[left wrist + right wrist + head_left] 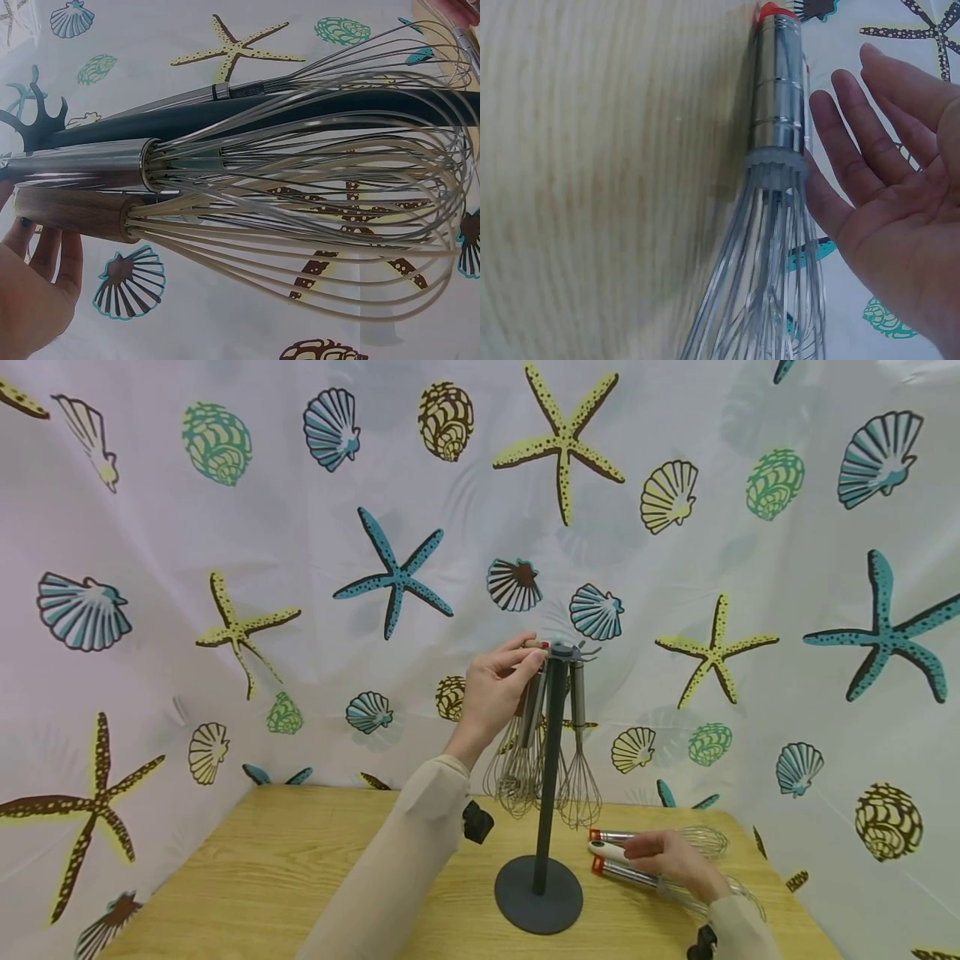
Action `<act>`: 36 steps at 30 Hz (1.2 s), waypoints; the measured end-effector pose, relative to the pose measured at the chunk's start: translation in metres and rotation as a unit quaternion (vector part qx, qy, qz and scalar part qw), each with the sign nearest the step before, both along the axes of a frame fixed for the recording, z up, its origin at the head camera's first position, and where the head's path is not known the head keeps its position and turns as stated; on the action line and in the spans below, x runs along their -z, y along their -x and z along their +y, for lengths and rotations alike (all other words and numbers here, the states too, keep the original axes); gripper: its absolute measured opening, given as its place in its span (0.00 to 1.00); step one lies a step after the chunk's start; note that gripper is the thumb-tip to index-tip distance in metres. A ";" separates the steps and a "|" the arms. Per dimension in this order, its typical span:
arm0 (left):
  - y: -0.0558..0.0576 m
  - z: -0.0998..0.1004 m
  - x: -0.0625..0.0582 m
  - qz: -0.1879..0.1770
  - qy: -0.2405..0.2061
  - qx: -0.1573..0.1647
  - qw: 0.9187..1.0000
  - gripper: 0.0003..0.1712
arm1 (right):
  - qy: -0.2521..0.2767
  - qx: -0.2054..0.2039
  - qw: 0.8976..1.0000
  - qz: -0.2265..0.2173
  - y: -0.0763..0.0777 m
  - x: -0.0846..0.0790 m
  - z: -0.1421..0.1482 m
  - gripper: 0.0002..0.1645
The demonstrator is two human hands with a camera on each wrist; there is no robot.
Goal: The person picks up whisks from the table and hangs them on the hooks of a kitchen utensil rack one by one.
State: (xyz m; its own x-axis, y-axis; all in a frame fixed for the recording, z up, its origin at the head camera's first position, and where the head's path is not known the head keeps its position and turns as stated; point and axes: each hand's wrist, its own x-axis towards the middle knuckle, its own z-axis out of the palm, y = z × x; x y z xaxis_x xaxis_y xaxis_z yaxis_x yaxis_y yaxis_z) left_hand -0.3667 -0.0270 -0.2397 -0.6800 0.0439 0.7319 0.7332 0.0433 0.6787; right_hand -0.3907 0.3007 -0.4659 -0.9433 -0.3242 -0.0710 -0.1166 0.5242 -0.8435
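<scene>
At the top of a dark upright stand (550, 768) with hooks, my left hand (497, 687) holds the handle end of a whisk. In the left wrist view this whisk has a wooden handle (79, 214) and cream wires, with fingers (69, 259) against the wood. Right beside it hangs a steel-handled whisk (90, 165); another whisk (578, 735) hangs on the stand's right side. My right hand (675, 858), fingers loosely extended, hovers over whisks lying on the table. Closest to it in the right wrist view is a red-ended steel whisk (778, 90).
The stand's round base (538, 906) rests on a wooden table (300, 868). Lying at the right are a white-handled utensil (607, 850) and another red-ended whisk (609, 836) behind it. A white curtain (285, 510) printed with shells and starfish surrounds the table.
</scene>
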 end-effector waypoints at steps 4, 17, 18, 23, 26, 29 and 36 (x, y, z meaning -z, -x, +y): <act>0.000 0.000 -0.001 0.003 0.001 0.003 1.000 0.17 | 0.007 -0.018 1.000 -0.001 -0.001 0.004 0.004 0.27; -0.001 0.000 -0.002 0.003 0.001 0.000 1.000 0.16 | 0.028 -0.059 0.998 0.005 0.003 0.012 0.013 0.25; -0.001 0.000 -0.002 0.002 0.001 0.000 1.000 0.16 | 0.027 -0.060 0.998 0.008 0.003 0.013 0.013 0.25; -0.002 0.000 -0.002 0.001 0.002 0.002 1.000 0.17 | 0.011 -0.076 0.997 0.023 0.003 0.017 0.011 0.23; -0.002 -0.001 -0.001 0.001 0.004 0.001 1.000 0.16 | -0.011 -0.091 0.995 0.029 0.002 0.018 0.009 0.24; -0.001 -0.001 0.000 0.001 0.006 0.000 1.000 0.16 | -0.032 -0.103 0.994 0.033 0.001 0.017 0.008 0.25; -0.002 -0.001 0.000 -0.005 0.006 -0.001 1.000 0.16 | -0.068 -0.124 0.989 0.046 0.001 0.017 0.003 0.24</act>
State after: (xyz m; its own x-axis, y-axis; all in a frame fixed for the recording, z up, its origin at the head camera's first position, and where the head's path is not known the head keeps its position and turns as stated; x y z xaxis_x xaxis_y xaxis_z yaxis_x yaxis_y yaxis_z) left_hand -0.3645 -0.0284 -0.2393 -0.6877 0.0523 0.7241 0.7260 0.0526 0.6857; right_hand -0.3917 0.3041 -0.4825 -0.8406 -0.5395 -0.0472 -0.3292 0.5782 -0.7466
